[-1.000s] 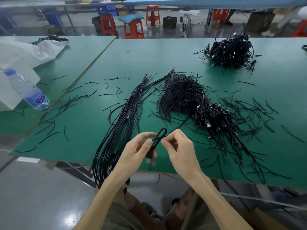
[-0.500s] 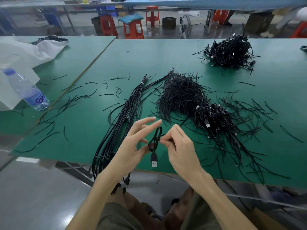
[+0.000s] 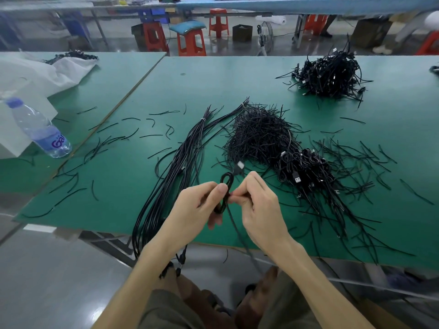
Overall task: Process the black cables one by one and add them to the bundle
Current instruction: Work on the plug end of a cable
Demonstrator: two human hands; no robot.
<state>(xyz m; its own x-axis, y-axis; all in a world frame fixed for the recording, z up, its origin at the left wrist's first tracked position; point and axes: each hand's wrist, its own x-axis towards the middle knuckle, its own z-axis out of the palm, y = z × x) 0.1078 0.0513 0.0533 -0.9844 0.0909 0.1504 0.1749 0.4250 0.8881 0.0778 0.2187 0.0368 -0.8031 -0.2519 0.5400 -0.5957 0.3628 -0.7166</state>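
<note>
A coiled black cable (image 3: 225, 186) with a USB plug pointing up sits between my hands above the front edge of the green table (image 3: 237, 81). My left hand (image 3: 197, 207) grips the coil, thumb on top. My right hand (image 3: 259, 203) pinches the coil's middle from the right. One strand hangs from the coil toward my lap. Left of my hands lies the bundle (image 3: 175, 176) of long straight black cables, tied near its far end and drooping over the table edge. A pile of coiled cables (image 3: 306, 172) lies to the right.
A heap of black ties (image 3: 259, 134) lies behind my hands, with loose ties scattered around. Another cable heap (image 3: 332, 74) sits at the far right. A water bottle (image 3: 39, 129) and white plastic (image 3: 35, 72) rest on the left table. Stools stand beyond.
The coil has turned over: its USB plug hung down before and now points up. My left hand's fingers, spread half a second ago, have curled round the coil. One strand now hangs loose.
</note>
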